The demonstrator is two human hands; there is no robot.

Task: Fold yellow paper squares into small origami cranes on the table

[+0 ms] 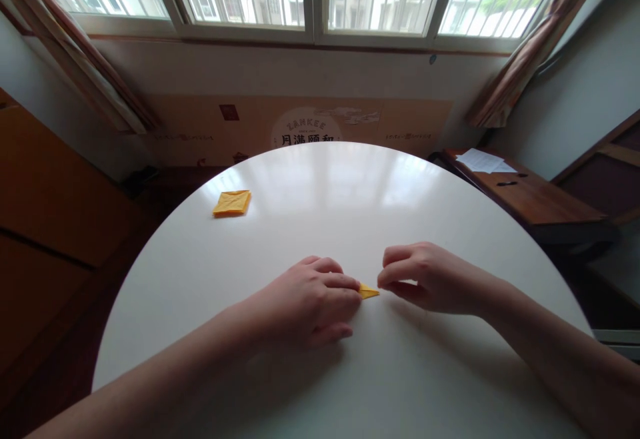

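Note:
A small piece of folded yellow paper (pixel 369 291) lies on the white round table (pixel 300 225), its pointed end facing right. My left hand (pixel 320 299) rests over it and holds it down with the fingertips, hiding most of the paper, while the thumb sits apart on the tabletop. Just right of the paper's point is my right hand (pixel 417 275), its fingers curled and the thumb and fingertips drawn together. Those fingertips are very close to the point, with no paper visible between them.
Toward the back left of the table lies a stack of yellow folded squares (pixel 232 203). Beyond the right edge stands a brown wooden desk (pixel 545 195) with white sheets (pixel 486 161) on it. A printed tan panel (pixel 185 119) lines the wall below the windows.

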